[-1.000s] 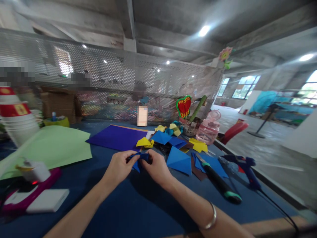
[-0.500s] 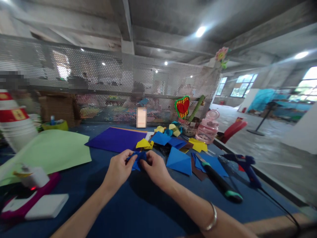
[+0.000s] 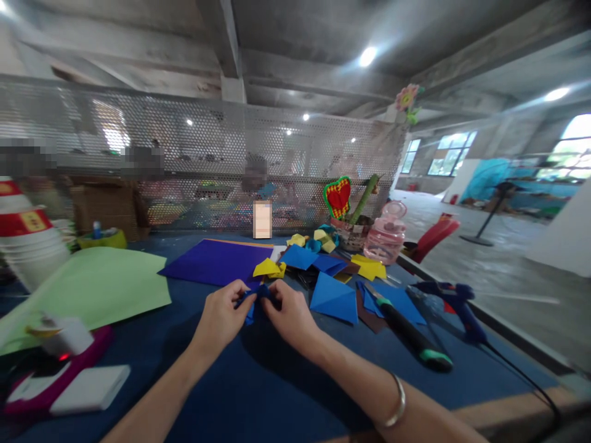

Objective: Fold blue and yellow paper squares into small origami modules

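Note:
Between my two hands, above the dark blue table, is a small piece of blue paper (image 3: 250, 315), folded or crumpled and partly hidden by fingers. My left hand (image 3: 226, 311) pinches its left side between thumb and fingers. On the other side my right hand (image 3: 289, 311), with a silver bangle on the wrist, grips it the same way. Just beyond my fingers lie yellow folded papers (image 3: 268, 268) and a large purple-blue sheet (image 3: 217, 261). Blue paper squares (image 3: 333, 298) rest to the right of my right hand.
A utility knife (image 3: 410, 332) and a blue glue gun (image 3: 457, 307) lie at right. A pink bottle (image 3: 385, 237) stands near a basket (image 3: 353, 239). On the left are a pale green sheet (image 3: 106, 283), a power strip (image 3: 37, 391) and stacked white cups (image 3: 32, 246). A mesh partition (image 3: 198, 135) runs behind.
The blue paper between my fingers looks more bunched, with less of its flat surface showing. My hands stay in nearly the same place. The view has shifted slightly.

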A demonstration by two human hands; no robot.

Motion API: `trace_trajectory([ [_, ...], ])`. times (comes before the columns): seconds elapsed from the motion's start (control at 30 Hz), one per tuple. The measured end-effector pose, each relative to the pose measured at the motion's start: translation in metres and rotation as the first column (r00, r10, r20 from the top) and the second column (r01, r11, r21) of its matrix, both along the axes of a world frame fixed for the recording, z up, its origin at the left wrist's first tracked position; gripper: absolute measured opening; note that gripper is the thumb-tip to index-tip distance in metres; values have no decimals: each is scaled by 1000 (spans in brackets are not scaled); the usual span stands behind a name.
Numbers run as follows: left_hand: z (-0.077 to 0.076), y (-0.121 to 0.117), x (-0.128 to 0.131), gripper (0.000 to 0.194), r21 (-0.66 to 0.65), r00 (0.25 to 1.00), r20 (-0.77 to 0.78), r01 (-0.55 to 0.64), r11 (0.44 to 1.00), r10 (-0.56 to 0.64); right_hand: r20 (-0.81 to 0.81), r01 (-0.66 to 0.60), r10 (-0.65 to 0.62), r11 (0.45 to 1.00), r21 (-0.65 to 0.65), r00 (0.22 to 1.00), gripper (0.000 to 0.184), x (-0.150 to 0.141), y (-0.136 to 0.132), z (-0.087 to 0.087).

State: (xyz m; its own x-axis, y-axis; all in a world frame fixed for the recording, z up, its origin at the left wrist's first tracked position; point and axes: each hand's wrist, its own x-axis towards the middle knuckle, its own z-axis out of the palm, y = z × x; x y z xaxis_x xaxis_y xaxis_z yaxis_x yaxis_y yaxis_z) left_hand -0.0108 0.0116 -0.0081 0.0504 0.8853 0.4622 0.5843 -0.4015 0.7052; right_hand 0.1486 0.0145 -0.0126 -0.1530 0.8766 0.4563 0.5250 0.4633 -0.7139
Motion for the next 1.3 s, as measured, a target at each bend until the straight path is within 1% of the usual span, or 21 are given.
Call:
trace_trajectory([
  [0.13, 1, 0, 2, 20, -48, 992, 122, -30, 998, 36, -38, 14, -18, 996, -93, 999, 7, 0, 1, 4],
  [0.2, 0, 1, 3, 21, -77, 988, 152, -24, 997, 36, -21, 29, -31, 997, -78, 999, 7, 0, 1, 6],
  [0.33, -2, 3, 4, 21, -122, 990, 142, -4, 992, 22, 1, 22, -22, 1000, -2, 1000, 5, 1, -1, 8],
  [0.4, -2, 3, 4, 15, -138, 990, 140, 19, 990, 0, 22, -2, 1, 1000, 8, 1000, 6, 2, -2, 8],
  [0.43, -2, 3, 4, 12, -136, 991, 131, 36, 990, -18, 40, -16, 15, 1000, 14, 999, 7, 2, -2, 8],
  [0.47, -2, 2, 4, 15, -126, 994, 108, 50, 991, -37, 60, -29, 28, 999, 22, 998, 7, 3, -1, 8],
  [0.53, -1, 1, 4, 22, -92, 998, 16, 69, 993, -68, 90, -62, 58, 997, 36, 994, 9, 4, -1, 8],
  [0.6, 0, 0, 3, 24, -66, 994, -81, 71, 995, -77, 99, -96, 91, 994, 47, 991, 9, 4, 0, 7],
  [0.63, 1, 0, 3, 25, -67, 992, -94, 72, 995, -79, 97, -107, 101, 993, 49, 990, 10, 4, 0, 7],
  [0.8, 0, 3, 1, 26, -101, 997, 46, 61, 993, -57, 83, -57, 53, 997, 44, 995, 11, 4, 0, 7],
  [0.93, 0, 4, 2, 29, -135, 990, 132, 58, 989, -40, -1, -76, 77, 996, 47, 997, 9, 2, -3, 8],
  [1.1, 0, 2, 5, 30, -188, 968, 246, 101, 977, -53, -75, -56, 61, 996, 68, 995, 9, -1, -4, 8],
  [1.3, 2, 1, 5, 29, -213, 938, 338, 154, 965, -75, -191, -52, 60, 998, 44, 980, 12, -2, -4, 10],
])
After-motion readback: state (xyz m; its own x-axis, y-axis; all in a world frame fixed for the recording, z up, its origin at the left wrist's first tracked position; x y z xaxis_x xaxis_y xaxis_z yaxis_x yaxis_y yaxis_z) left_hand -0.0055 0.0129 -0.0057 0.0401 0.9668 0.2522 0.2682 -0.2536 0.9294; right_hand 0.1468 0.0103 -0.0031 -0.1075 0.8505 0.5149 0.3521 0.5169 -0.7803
